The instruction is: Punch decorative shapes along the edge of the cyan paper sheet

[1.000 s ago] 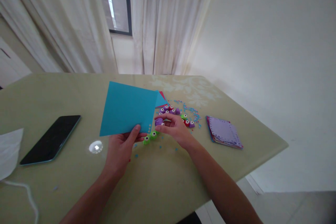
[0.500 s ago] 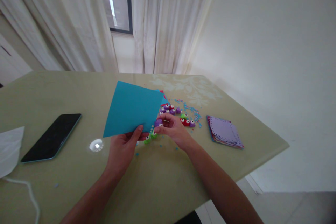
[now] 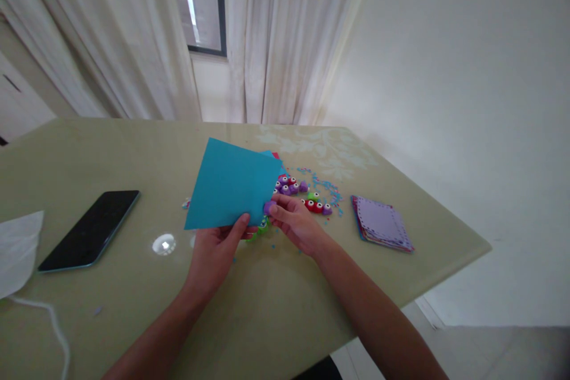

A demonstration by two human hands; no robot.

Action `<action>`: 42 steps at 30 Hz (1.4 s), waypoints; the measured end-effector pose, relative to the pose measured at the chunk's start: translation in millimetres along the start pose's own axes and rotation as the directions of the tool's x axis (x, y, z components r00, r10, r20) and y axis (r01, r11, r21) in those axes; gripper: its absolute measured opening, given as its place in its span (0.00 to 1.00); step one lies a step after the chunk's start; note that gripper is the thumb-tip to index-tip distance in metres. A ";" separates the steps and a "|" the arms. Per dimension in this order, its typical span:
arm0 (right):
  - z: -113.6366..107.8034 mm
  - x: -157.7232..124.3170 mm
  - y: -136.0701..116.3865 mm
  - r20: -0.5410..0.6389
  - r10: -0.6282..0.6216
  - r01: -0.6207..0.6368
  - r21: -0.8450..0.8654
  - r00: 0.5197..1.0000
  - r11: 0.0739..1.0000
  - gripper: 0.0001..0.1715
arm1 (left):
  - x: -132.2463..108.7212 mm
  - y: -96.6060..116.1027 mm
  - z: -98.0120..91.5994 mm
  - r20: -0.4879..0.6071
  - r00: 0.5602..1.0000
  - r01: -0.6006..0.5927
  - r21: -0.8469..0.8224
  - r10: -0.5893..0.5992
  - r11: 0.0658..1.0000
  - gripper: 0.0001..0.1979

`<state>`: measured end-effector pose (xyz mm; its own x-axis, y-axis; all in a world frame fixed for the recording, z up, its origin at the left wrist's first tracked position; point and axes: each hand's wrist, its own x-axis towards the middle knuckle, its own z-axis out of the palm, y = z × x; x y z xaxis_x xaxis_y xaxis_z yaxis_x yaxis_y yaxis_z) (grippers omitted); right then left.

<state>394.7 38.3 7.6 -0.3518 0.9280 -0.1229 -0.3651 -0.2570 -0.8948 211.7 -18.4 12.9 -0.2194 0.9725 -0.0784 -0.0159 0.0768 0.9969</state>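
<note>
My left hand (image 3: 219, 251) grips a flat, square sheet of turquoise-blue paper (image 3: 234, 184) by its lower edge, thumb on top and fingers beneath, and holds it tilted above the pale green, glossy table (image 3: 253, 326), between the far edge and the near edge. The thumb presses close to the sheet's lower right corner, I judge because that stiffens the thin paper right where my other hand meets it. My right hand (image 3: 296, 222) pinches a small, rounded purple piece, plastic by its look (image 3: 268, 208), between thumb and fingers, at the sheet's right edge just above that corner; whether the paper sits inside the piece I cannot tell. Small green rounded pieces (image 3: 262, 228) lie partly hidden below that corner. Beyond my right hand, toward the far edge, sits a cluster of purple and red pieces with white eye-like discs (image 3: 285, 189), and a short row of red pieces (image 3: 317, 207) is nearer the right edge; bunched so, they seem placed within easy reach. Tiny blue and pink paper bits (image 3: 328, 186) scatter behind the row. A stack of square papers topped with lilac (image 3: 383, 222) lies toward the right corner, likely set aside from my forearm. Well to the left rests a flat black tablet-like device (image 3: 93, 228), apart from both hands.
</note>
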 end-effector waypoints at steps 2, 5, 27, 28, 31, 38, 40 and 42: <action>1.7 -1.0 -1.0 0.009 0.027 -0.027 0.036 1.000 0.999 0.27 | 0.5 0.5 -0.2 -0.005 1.000 0.009 -0.014 -0.009 1.000 0.22; 4.3 -2.5 -2.8 0.023 0.035 -0.037 0.070 0.999 0.997 0.24 | 1.0 2.7 -0.4 -0.007 0.999 0.033 -0.020 -0.033 0.999 0.22; 8.7 -1.8 2.3 -0.035 -0.027 0.024 -0.081 0.999 0.996 0.24 | 3.4 -4.2 3.6 0.004 0.999 0.035 -0.061 -0.034 0.998 0.23; 9.0 -1.7 2.9 -0.037 -0.037 0.034 -0.077 0.999 0.996 0.23 | 3.6 -4.4 4.0 0.002 0.999 0.033 -0.068 -0.033 0.997 0.23; 8.9 -1.0 5.6 -0.041 -0.066 0.063 -0.078 0.997 0.995 0.21 | 3.5 -4.8 4.8 0.006 0.999 0.032 -0.089 -0.032 0.996 0.24; 9.9 0.1 11.0 -0.035 -0.099 0.097 -0.056 0.994 0.994 0.24 | 2.2 1.4 0.6 -0.040 0.996 0.073 -0.026 -0.074 0.997 0.24; 6.9 0.5 6.3 -0.021 -0.099 0.098 -0.036 0.995 0.994 0.28 | 2.9 2.5 -1.2 -0.073 0.994 0.081 -0.005 -0.081 0.997 0.23; -1.4 2.0 -1.7 -0.052 -0.149 0.145 -0.074 0.987 0.987 0.28 | 4.2 1.8 -2.7 -0.097 0.992 0.081 -0.008 -0.082 0.997 0.23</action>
<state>395.8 41.0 8.4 -0.2484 0.9686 -0.0098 -0.3472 -0.0985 -0.9326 208.1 -14.7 14.4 -0.3110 0.9370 -0.1591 -0.0415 0.1538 0.9872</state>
